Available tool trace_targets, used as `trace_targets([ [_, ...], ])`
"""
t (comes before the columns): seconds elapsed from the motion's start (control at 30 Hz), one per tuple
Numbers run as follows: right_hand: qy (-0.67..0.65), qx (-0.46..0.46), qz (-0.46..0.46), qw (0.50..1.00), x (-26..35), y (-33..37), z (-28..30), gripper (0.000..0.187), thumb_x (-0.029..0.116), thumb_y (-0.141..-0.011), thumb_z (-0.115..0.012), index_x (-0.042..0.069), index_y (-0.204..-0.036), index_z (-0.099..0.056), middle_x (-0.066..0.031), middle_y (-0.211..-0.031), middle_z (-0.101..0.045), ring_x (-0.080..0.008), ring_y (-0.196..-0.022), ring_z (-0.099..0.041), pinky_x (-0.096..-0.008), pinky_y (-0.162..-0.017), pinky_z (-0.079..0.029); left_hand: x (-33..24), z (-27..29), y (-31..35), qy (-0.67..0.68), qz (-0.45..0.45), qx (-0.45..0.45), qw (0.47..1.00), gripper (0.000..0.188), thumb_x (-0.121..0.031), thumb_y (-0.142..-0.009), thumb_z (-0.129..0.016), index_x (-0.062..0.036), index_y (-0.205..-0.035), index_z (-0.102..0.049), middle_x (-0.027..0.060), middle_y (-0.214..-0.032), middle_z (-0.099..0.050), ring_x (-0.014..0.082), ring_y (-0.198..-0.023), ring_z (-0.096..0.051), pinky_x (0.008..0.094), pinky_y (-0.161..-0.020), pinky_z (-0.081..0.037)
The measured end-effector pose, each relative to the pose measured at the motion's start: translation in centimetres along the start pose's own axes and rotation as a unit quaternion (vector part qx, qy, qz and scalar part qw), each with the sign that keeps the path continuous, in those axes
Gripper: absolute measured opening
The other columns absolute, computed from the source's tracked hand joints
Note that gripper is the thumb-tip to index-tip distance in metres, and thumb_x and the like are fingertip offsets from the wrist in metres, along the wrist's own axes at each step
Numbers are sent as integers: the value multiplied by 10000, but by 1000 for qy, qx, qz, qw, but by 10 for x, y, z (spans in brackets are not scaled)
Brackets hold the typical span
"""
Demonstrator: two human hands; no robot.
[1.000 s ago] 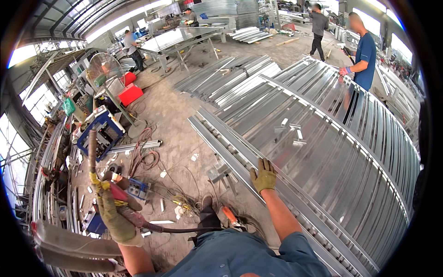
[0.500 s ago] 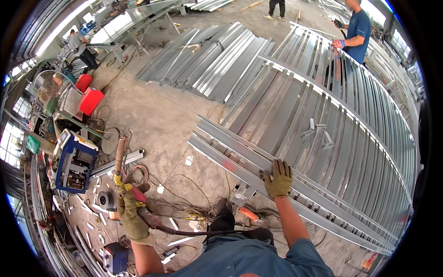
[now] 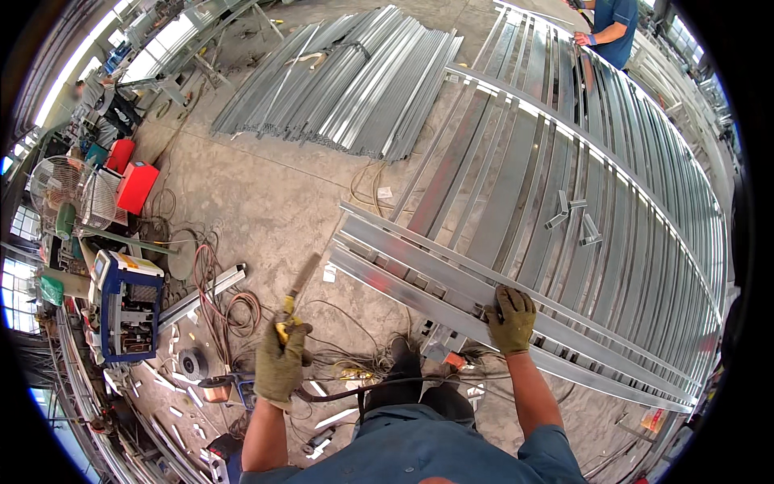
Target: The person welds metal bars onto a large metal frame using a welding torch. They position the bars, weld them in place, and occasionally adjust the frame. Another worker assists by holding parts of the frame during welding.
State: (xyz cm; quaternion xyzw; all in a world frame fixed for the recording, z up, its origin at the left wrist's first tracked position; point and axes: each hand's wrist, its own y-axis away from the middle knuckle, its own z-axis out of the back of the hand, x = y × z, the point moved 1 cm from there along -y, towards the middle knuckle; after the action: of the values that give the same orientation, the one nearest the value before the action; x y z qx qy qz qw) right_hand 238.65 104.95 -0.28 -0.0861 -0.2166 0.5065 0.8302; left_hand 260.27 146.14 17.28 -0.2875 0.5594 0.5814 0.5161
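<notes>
My left hand (image 3: 280,367), in an olive work glove, is closed round the yellow handle of a welding torch (image 3: 300,281). The torch's long tan front end tilts up and to the right, short of the steel channels. A dark cable (image 3: 363,390) trails from it past my waist. Flat on the long galvanized steel channels (image 3: 423,282) rests my right hand (image 3: 511,324), gloved alike, with its fingers stretched out. A small dark piece by its thumb is too small to name. Beyond lies a wide frame of parallel steel strips (image 3: 516,194) with several short metal offcuts (image 3: 588,230) on it.
A stack of steel profiles (image 3: 347,89) lies on the floor ahead. To the left stand a blue-framed machine (image 3: 129,310), a fan (image 3: 64,189) and red boxes (image 3: 137,187). Hoses (image 3: 242,310) and scraps litter the floor. Another person (image 3: 613,28) works at the frame's far side.
My left hand has swung right with the torch, whose front end now points toward the channels. My right hand has shifted slightly right and nearer along the channel. The view has turned a little.
</notes>
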Motion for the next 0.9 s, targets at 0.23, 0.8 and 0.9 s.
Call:
trace_targets([
  [0.23, -16, 22, -14, 1000, -6, 1, 3, 589, 273, -769, -914, 142, -1327, -777, -73, -1351, -714, -347, -1267, -635, -529, -1134, -460, 33, -20, -23, -35, 37, 51, 997, 306, -201, -1079, -763, -18, -1286, -632, -14, -845, -648, 71, -628, -596, 258, -557, -495],
  [0.8, -83, 35, -24, 996, -6, -5, 4, 593, 336, -812, -879, 148, -1358, -744, -85, -1356, -726, -346, -1263, -644, -536, -1121, -469, -263, -3, -70, -223, -298, -41, 927, 519, -462, -1113, -652, -77, -1462, -637, 61, -934, -753, 86, -611, -558, 257, -525, -407],
  [0.9, -61, 32, -48, 996, -16, -2, 13, 589, 346, -815, -876, 154, -1355, -744, -82, -1343, -727, -344, -1258, -648, -536, -1120, -472, -344, -57, -81, -376, -227, 49, 897, 509, -438, -1094, -671, -41, -1411, -650, 81, -920, -742, 111, -664, -604, 286, -560, -466],
])
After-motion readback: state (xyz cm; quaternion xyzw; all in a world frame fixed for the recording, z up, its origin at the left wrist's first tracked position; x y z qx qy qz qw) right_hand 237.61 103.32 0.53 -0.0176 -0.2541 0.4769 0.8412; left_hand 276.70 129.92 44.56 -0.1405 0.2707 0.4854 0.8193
